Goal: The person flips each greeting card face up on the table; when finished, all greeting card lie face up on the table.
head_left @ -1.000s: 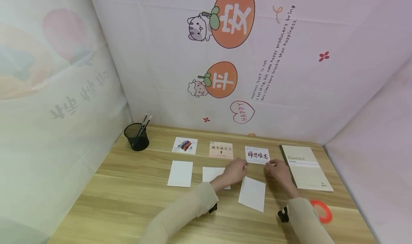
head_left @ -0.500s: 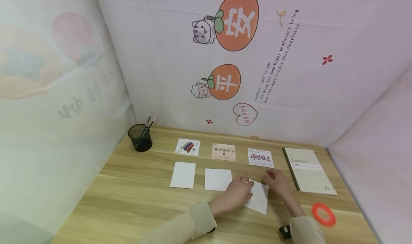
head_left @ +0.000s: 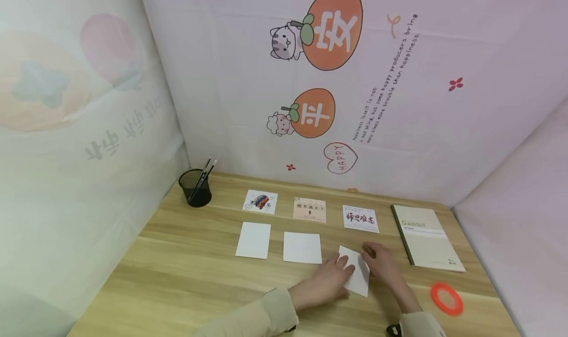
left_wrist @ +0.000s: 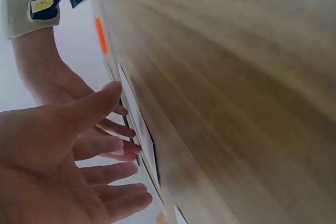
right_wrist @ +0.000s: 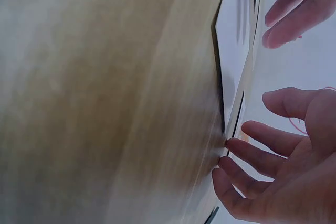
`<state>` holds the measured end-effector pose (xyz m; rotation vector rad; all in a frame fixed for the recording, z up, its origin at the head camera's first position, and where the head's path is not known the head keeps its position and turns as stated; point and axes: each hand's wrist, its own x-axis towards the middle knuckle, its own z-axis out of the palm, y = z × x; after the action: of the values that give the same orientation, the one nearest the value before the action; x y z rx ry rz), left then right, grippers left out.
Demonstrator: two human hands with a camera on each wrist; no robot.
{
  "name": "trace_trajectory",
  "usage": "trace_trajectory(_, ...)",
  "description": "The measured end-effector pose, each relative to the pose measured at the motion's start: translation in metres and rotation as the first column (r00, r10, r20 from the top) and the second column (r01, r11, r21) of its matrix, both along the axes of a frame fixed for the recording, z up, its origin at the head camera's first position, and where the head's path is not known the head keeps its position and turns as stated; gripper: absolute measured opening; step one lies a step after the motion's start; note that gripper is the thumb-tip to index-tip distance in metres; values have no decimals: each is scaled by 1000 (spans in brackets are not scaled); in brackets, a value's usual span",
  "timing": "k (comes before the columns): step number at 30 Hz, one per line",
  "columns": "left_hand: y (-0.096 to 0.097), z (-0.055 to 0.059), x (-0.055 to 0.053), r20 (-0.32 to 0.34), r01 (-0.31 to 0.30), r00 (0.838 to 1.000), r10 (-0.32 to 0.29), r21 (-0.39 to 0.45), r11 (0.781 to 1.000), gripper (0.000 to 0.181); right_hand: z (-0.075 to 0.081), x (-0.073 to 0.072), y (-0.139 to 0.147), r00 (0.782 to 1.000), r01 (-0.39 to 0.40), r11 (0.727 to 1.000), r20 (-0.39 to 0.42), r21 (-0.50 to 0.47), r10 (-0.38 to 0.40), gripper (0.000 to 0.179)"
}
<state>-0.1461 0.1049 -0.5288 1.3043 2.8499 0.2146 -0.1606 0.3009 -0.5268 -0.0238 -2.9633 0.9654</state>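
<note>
A blank white card [head_left: 358, 280] lies slanted on the wooden table, between both hands. My left hand [head_left: 326, 280] reaches over its left side, with extended, spread fingers overlapping the card. At its right edge is my right hand [head_left: 382, 265], near the upper corner. The left wrist view has the left hand [left_wrist: 58, 161] with its thumb apart from the fingers and the card edge close by. In the right wrist view, the right hand [right_wrist: 283, 171] has loosely bent fingers and a separate thumb. Just behind lies a white printed card [head_left: 361, 219] with dark red characters.
Two more blank cards, one upright [head_left: 253, 240] and one wider [head_left: 302, 247], lie to the left. Behind them are a colourful printed card [head_left: 260, 202] and a peach card [head_left: 309, 210]. A pen cup [head_left: 196, 189], notebook [head_left: 429, 238] and red tape roll [head_left: 446, 299] stand around.
Both hands have left the red-lettered printed card and come down toward the body to the slanted blank card. The left hand now lies across its left side. The head view has shifted slightly.
</note>
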Motion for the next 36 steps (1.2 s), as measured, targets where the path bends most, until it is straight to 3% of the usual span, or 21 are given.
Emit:
trace_trajectory(9,3,-1,-1,45,-6,999,6,5,1000,60,0,8,-3,999,-44,998,-25,54,45,37)
trace_trajectory(21,5,-9,-7,11,11,1000,-11,19,1000,52,0,19,-6,994,-55,996,-88,74,61,31)
trace_trajectory(36,4,-8,-10,40,2,999,-4,41,999,56,7,27,-15,998,-40,997,-37,69,43,36)
